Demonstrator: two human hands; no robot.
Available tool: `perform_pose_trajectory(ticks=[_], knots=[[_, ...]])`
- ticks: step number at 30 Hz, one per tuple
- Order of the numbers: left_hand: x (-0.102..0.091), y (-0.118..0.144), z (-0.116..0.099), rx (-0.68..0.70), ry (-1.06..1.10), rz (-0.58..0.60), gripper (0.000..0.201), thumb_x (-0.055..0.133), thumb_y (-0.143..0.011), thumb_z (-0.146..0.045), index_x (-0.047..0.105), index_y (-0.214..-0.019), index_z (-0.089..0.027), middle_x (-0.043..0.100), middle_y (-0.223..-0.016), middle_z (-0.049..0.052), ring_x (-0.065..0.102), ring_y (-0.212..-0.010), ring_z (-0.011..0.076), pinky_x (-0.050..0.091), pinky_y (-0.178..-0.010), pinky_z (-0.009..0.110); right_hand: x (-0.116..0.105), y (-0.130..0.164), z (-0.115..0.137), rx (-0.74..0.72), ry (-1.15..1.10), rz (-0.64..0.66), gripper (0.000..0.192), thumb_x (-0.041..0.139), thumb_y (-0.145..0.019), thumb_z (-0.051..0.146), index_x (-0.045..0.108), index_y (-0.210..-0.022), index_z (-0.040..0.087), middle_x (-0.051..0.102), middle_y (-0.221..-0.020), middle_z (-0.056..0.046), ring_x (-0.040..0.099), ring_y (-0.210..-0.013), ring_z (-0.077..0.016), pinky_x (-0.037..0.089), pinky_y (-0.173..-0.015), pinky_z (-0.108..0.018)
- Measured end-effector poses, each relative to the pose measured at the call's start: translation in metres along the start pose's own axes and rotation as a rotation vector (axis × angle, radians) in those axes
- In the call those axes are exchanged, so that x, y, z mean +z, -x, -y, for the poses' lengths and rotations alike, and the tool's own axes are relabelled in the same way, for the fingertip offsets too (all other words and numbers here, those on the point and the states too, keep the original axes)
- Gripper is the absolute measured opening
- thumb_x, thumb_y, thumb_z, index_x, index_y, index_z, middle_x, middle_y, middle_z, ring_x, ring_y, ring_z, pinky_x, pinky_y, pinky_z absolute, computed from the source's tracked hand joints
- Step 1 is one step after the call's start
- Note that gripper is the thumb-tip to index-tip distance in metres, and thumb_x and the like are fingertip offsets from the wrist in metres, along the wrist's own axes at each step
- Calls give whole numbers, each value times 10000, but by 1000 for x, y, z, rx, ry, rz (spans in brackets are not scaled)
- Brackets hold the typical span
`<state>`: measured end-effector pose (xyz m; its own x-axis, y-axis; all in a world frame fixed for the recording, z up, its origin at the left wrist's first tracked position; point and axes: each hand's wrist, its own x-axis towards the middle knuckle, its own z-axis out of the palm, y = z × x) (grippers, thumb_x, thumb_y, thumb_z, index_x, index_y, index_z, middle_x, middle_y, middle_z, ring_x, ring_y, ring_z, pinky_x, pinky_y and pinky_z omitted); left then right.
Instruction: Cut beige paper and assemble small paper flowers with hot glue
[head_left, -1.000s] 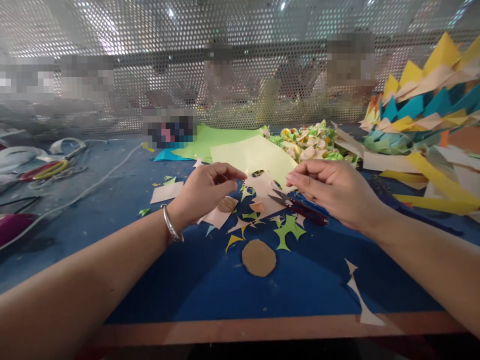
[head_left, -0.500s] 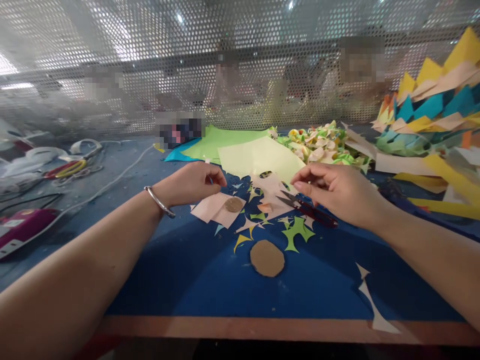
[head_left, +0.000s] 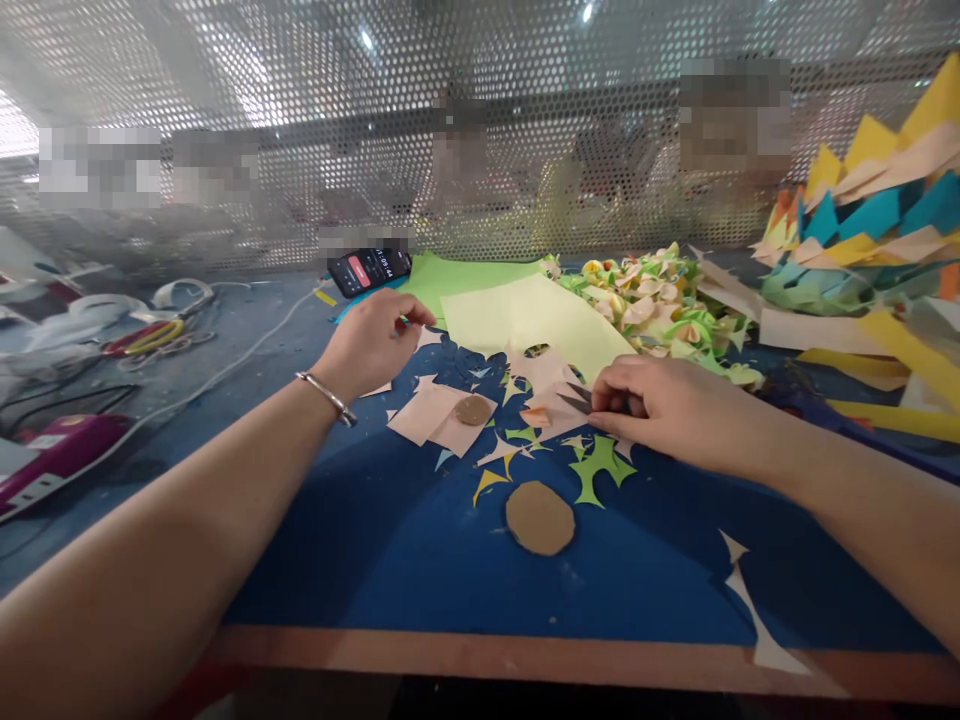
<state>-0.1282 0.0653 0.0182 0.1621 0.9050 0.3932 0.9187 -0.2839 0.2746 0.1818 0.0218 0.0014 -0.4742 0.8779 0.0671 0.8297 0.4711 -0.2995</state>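
Note:
My left hand, a silver bangle on its wrist, hovers over the far left of the paper scraps. Its fingers are curled loosely, with a gap between thumb and forefinger; a pale pink paper piece lies by the fingertips. My right hand is closed around the scissors, whose blades point left and whose handles are hidden by the fingers. Between the hands lie pink paper squares with a small brown disc on top, and a cut pink sheet. Nearer me is a larger cardboard disc.
Green and pale yellow sheets lie behind, beside a heap of curled paper pieces. A phone leans at the back. Layered paper points rise at right; a purple power strip and cables are left.
My left hand has moved forward and left, away from the pink squares. My right hand has come down and closed on the scissors' handles.

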Motion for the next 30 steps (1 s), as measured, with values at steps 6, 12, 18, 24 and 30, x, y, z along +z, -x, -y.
perform_pose_trajectory(ticks=[6, 12, 18, 24, 30], knots=[[12, -7, 14, -95, 133, 25, 205, 529, -768, -160, 711, -860, -179, 723, -912, 67, 626, -761, 188, 471, -705, 318, 2, -1, -6, 27, -30, -2, 147, 557, -795, 313, 609, -703, 211, 613, -739, -21, 546, -593, -141, 426, -554, -297], [12, -4, 9, -95, 200, 39, 173, 551, -757, -186, 712, -821, -177, 728, -837, 58, 623, -711, 176, 473, -678, 299, 0, -4, -9, 48, -53, -63, 169, 549, -771, 333, 594, -661, 212, 618, -671, -17, 554, -596, -152, 426, -575, -309], [11, -5, 16, -97, 186, 22, 212, 517, -753, -170, 713, -833, -175, 740, -866, 63, 642, -766, 189, 481, -698, 299, 3, -4, -11, 73, 37, -167, 157, 557, -752, 324, 590, -648, 211, 619, -704, -26, 536, -589, -153, 392, -567, -312], [21, -3, 9, -50, 159, 108, 228, 494, -780, -186, 702, -872, -168, 736, -963, 83, 653, -855, 204, 506, -776, 329, 1, -4, -14, 54, 65, -155, 168, 538, -786, 308, 598, -665, 207, 614, -713, -30, 523, -579, -151, 384, -558, -308], [25, 0, 1, -9, 151, 125, 277, 532, -790, -187, 646, -1042, -181, 702, -1036, 90, 641, -829, 182, 501, -754, 318, -1, -4, -7, 25, -63, -86, 158, 549, -812, 306, 585, -697, 204, 617, -710, -21, 554, -608, -152, 418, -589, -301]])
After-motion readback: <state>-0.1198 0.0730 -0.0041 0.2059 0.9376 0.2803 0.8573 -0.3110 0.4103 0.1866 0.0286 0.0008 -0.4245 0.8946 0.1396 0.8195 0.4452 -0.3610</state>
